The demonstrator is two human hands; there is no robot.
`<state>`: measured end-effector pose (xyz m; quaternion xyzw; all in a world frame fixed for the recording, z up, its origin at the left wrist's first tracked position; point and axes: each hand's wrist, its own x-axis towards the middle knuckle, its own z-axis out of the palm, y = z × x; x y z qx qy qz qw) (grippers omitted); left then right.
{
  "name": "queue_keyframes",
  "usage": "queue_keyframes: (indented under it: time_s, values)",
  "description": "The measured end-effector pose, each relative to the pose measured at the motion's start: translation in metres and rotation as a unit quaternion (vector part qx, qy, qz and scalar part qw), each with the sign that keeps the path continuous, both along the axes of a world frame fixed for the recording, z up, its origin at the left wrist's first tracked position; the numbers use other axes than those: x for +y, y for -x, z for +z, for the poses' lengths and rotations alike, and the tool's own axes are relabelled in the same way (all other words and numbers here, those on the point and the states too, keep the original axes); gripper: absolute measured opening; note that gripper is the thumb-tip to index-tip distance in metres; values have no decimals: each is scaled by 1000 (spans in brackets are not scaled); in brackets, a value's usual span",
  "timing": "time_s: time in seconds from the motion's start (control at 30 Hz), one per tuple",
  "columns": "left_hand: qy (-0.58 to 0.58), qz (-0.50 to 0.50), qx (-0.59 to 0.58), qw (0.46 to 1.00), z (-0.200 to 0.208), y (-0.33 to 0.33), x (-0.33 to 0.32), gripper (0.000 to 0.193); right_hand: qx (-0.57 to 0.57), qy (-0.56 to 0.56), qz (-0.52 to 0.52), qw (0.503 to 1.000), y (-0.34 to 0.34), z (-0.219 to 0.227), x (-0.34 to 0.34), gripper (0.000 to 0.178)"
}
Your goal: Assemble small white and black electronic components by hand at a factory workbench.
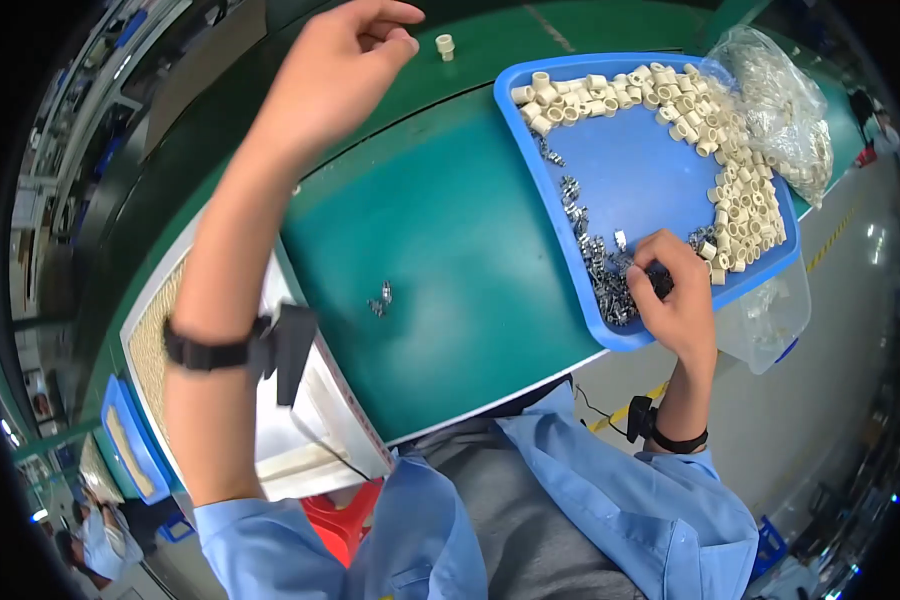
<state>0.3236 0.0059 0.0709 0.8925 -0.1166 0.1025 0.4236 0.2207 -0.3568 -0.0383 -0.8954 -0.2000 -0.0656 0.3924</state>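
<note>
My left hand (355, 55) reaches over the far side of the green table, its index finger stretched out and the other fingers partly bent. Nothing shows in it. Just right of its fingertips a cream stepped, tube-like piece (445, 47) stands on the green surface, apart from the hand. My right hand (678, 308) is inside the blue tray (620, 160), at its near edge, over a heap of small shiny metal pieces (605, 275). Its thumb and index finger are bent together at the tips; what they hold, if anything, is too small to make out.
Many cream tube pieces (755, 205) line the tray's far and right sides. A clear plastic bag (780, 110) leans on its far right corner. Loose metal pieces (382, 298) lie on the green mat (450, 220). A white box (305, 430) stands left, beneath my left forearm.
</note>
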Motion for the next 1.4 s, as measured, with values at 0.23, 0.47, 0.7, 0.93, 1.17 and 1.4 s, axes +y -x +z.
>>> queue_keyframes:
  time_s: [0.23, 0.47, 0.7, 0.93, 1.17, 1.4]
  values:
    - [-337, -9, 62, 940, -26, 177, 21, 19, -9, 32, -7, 999, 5, 1, 13, 13]
    - [-324, 78, 6, 943, -92, 205, 24, 30, -4, 72, 35, 997, 7, 7, 16, 20]
    - [-372, 46, -12, 927, -102, 183, 17, 14, -5, 60, 2, 998, 13, 3, 17, 22]
    - [-201, -2, 30, 979, -90, 190, 21, 14, -219, -99, 8, 971, 47, 15, 51, 20]
    - [444, -15, 192, 875, -53, 263, -2, 41, 20, -269, 316, 909, 81, 28, 171, 33]
    - [576, 38, 170, 799, -56, 311, 21, 42, 173, -353, 458, 797, 89, 27, 211, 36]
